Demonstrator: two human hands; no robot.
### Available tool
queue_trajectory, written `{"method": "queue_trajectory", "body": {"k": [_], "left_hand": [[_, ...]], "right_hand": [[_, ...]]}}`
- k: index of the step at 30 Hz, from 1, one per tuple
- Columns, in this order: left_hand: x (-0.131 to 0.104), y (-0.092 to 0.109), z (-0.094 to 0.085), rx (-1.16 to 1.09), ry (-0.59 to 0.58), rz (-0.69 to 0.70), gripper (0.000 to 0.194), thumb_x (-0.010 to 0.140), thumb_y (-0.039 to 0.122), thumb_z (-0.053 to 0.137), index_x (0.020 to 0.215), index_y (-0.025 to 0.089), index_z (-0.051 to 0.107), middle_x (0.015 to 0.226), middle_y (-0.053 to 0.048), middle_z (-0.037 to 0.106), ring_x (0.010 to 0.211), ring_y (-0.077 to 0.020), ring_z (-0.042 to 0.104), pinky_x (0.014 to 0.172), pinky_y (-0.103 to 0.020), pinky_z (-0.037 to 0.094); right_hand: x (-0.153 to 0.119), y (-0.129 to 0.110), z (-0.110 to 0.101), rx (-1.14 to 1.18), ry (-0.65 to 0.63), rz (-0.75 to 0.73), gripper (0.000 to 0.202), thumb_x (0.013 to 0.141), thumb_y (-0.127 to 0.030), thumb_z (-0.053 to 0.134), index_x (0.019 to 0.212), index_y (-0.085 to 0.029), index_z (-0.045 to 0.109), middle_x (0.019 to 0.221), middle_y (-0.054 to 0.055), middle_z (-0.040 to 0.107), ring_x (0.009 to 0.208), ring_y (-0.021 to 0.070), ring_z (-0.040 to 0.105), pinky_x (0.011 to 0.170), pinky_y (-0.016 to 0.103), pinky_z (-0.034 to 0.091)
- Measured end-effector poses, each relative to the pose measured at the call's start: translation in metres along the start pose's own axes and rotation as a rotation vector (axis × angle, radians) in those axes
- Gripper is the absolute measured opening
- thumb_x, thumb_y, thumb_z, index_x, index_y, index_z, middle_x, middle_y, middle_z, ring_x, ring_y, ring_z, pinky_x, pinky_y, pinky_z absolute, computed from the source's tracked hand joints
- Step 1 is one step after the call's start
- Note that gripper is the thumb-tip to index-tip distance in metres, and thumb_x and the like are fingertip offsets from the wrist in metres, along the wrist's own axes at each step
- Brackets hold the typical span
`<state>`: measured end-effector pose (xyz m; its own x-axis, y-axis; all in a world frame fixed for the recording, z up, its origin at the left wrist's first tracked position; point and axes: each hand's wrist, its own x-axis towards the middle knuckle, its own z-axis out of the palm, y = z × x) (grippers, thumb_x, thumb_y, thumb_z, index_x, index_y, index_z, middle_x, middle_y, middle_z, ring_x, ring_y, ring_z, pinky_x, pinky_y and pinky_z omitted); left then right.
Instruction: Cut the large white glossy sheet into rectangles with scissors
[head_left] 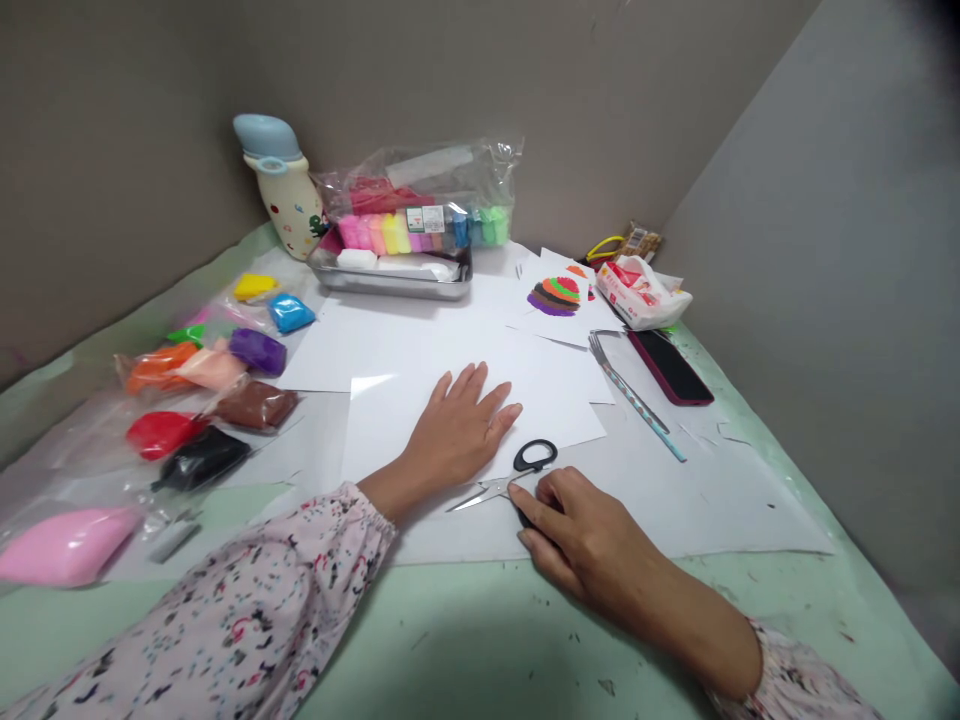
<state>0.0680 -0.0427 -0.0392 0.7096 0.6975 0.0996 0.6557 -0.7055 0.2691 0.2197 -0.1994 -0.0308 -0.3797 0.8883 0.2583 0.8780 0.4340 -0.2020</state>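
My left hand (457, 432) lies flat with fingers spread on a white sheet of paper (382, 420). Just in front of me, my right hand (589, 535) grips a pair of scissors (496, 488) by one black handle loop, which the fingers mostly cover. The other loop is free and points away from me. The scissor blades are spread a little and point left, close to my left wrist. More white paper (427, 330) lies under and beyond the sheet.
Bagged coloured clay (259, 405) lines the left side. Behind are a bottle (289, 195), a metal tray (397, 287) and a clear bag of clay (420, 225). To the right are a striped paper drawing (556, 297), tissues (641, 295), a phone (670, 367) and a fork (626, 390).
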Motion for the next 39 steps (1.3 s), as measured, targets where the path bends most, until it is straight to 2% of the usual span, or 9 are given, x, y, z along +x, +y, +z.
{"method": "queue_trajectory", "body": {"k": [7, 13, 17, 20, 22, 25, 29, 34, 39], "left_hand": [[0.0, 0.001, 0.0, 0.0, -0.003, -0.001, 0.059, 0.104, 0.051, 0.019, 0.149, 0.022, 0.046, 0.163, -0.014, 0.031, 0.152, -0.0284, 0.02, 0.122, -0.051, 0.016], [0.003, -0.002, -0.009, -0.106, -0.083, -0.02, 0.063, 0.104, 0.053, 0.018, 0.151, 0.019, 0.04, 0.166, -0.014, 0.024, 0.154, -0.0276, 0.013, 0.123, -0.052, 0.011], [0.006, -0.021, -0.026, -0.181, -0.234, 0.024, 0.06, 0.102, 0.041, 0.037, 0.156, 0.016, 0.03, 0.166, -0.012, 0.021, 0.154, -0.0228, 0.013, 0.123, -0.044, 0.012], [0.003, -0.04, -0.033, -0.14, -0.274, 0.128, 0.058, 0.099, 0.038, 0.047, 0.153, 0.019, 0.037, 0.165, -0.008, 0.026, 0.153, -0.0214, 0.019, 0.122, -0.039, 0.017], [-0.001, -0.05, -0.031, -0.067, -0.25, 0.189, 0.055, 0.1, 0.042, 0.045, 0.151, 0.023, 0.04, 0.165, -0.005, 0.028, 0.153, -0.0233, 0.018, 0.123, -0.045, 0.013], [-0.007, -0.056, -0.024, 0.034, -0.181, 0.246, 0.054, 0.104, 0.046, 0.035, 0.154, 0.025, 0.036, 0.165, -0.002, 0.027, 0.153, -0.0242, 0.015, 0.122, -0.05, 0.006], [-0.012, -0.054, -0.017, 0.098, -0.117, 0.283, 0.054, 0.105, 0.046, 0.027, 0.155, 0.025, 0.033, 0.166, -0.001, 0.025, 0.154, -0.0236, 0.015, 0.122, -0.048, 0.006], [-0.013, -0.053, -0.018, 0.119, -0.104, 0.274, 0.053, 0.105, 0.045, 0.028, 0.155, 0.026, 0.034, 0.165, -0.002, 0.026, 0.153, -0.0234, 0.017, 0.122, -0.046, 0.007], [-0.013, -0.054, -0.016, 0.117, -0.091, 0.277, 0.054, 0.105, 0.048, 0.026, 0.155, 0.027, 0.033, 0.165, -0.001, 0.026, 0.153, -0.0219, 0.017, 0.122, -0.044, 0.007]], "right_hand": [[-0.013, -0.005, -0.002, 0.022, 0.02, -0.013, 0.04, 0.096, -0.016, 0.051, 0.135, -0.009, 0.056, 0.094, 0.012, 0.057, 0.081, 0.0219, 0.055, 0.064, 0.033, 0.052], [-0.002, -0.009, 0.002, -0.026, 0.046, -0.018, 0.037, 0.094, -0.016, 0.052, 0.129, -0.009, 0.059, 0.091, 0.012, 0.057, 0.077, 0.0243, 0.055, 0.06, 0.036, 0.051], [0.001, -0.01, 0.005, -0.04, 0.058, -0.03, 0.037, 0.094, -0.016, 0.052, 0.129, -0.008, 0.059, 0.092, 0.013, 0.058, 0.077, 0.0241, 0.054, 0.06, 0.036, 0.051], [-0.001, -0.009, 0.006, -0.039, 0.06, -0.033, 0.038, 0.094, -0.016, 0.051, 0.131, -0.008, 0.058, 0.092, 0.013, 0.058, 0.076, 0.0237, 0.054, 0.06, 0.036, 0.05], [-0.002, -0.009, 0.006, -0.038, 0.06, -0.032, 0.038, 0.094, -0.016, 0.051, 0.131, -0.009, 0.058, 0.092, 0.013, 0.058, 0.076, 0.0238, 0.054, 0.059, 0.035, 0.05], [-0.002, -0.008, 0.006, -0.031, 0.063, -0.029, 0.037, 0.094, -0.016, 0.051, 0.13, -0.009, 0.058, 0.091, 0.012, 0.058, 0.075, 0.0236, 0.054, 0.059, 0.035, 0.05], [0.002, -0.008, 0.008, -0.011, 0.044, -0.016, 0.036, 0.094, -0.017, 0.051, 0.13, -0.012, 0.058, 0.092, 0.012, 0.057, 0.077, 0.0236, 0.054, 0.061, 0.036, 0.05], [0.007, -0.01, 0.009, 0.022, 0.055, -0.027, 0.036, 0.095, -0.018, 0.05, 0.13, -0.011, 0.058, 0.093, 0.012, 0.057, 0.08, 0.0235, 0.054, 0.064, 0.036, 0.051], [0.0, -0.012, 0.008, 0.077, 0.03, -0.022, 0.038, 0.095, -0.017, 0.05, 0.131, -0.011, 0.058, 0.093, 0.012, 0.056, 0.079, 0.0228, 0.054, 0.063, 0.035, 0.051]]}}
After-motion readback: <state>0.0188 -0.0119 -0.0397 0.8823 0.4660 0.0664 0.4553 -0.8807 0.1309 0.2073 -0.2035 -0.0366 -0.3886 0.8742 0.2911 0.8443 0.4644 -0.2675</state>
